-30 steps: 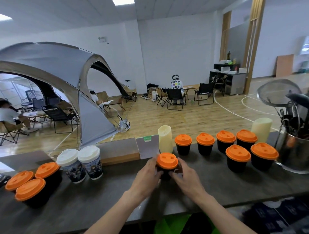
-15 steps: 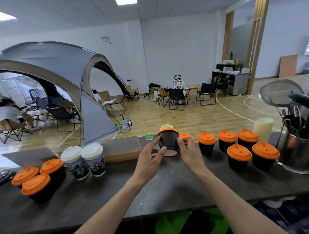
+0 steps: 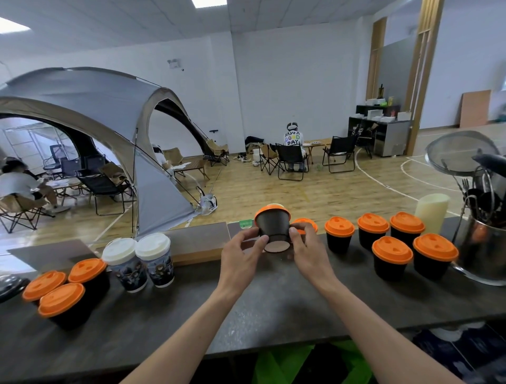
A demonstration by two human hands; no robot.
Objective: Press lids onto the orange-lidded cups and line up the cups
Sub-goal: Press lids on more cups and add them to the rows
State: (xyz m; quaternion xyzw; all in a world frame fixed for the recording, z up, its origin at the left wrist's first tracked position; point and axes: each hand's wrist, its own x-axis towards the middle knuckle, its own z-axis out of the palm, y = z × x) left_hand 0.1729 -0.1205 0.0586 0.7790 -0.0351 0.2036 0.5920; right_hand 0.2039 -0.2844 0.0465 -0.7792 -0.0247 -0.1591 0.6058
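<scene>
White walls (image 3: pixel 301 82) and a white panelled ceiling with bright recessed light panels (image 3: pixel 209 2) enclose a hall whose pale wooden floor (image 3: pixel 342 192) carries curved white court lines at the right of the frame. A large grey dome tent with tan arches (image 3: pixel 90 109) fills the left side, with black folding camp chairs (image 3: pixel 291 161) at centre and a dark low cabinet (image 3: pixel 383 134) against the right wall beside tall wooden posts (image 3: pixel 423 68). A person in a white printed shirt (image 3: pixel 293 138) sits at centre with their back to the camera, and another seated person (image 3: pixel 19 183) is at the left edge.

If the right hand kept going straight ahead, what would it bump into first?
Probably the orange-lidded cup standing right behind the right hand, which holds the lifted cup together with the left hand; depth is hard to judge.
</scene>
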